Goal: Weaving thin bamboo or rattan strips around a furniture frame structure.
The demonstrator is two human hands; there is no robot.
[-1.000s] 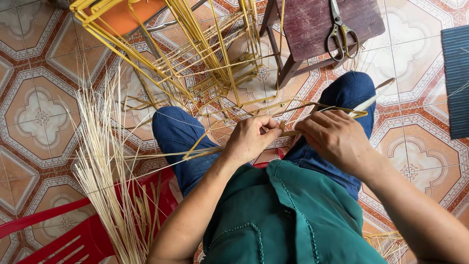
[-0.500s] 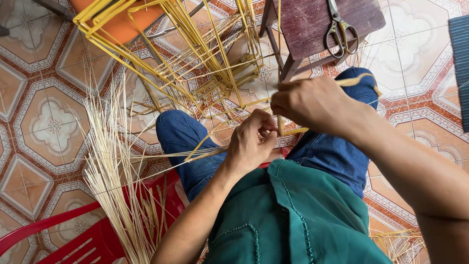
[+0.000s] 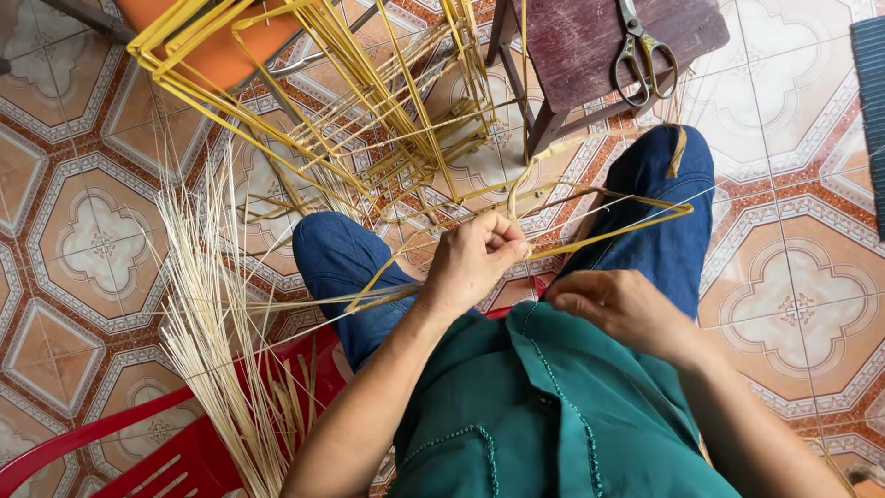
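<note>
right hand (image 3: 619, 309): dropped from stool height to lap | left hand (image 3: 475, 263): still gripping strips (image 3: 590, 242)

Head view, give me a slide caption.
Left hand grips a bent yellow strip; right hand rests near the lap.

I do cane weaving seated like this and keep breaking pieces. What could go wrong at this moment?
The left hand pinches a thin yellow strip that turns sharply at its far corner over the knee; a hard pull might kink or snap it there. The right hand sits close to the body, so only one hand steadies the strip. The scissors lie near the wooden stool edge and could get knocked off.
</note>
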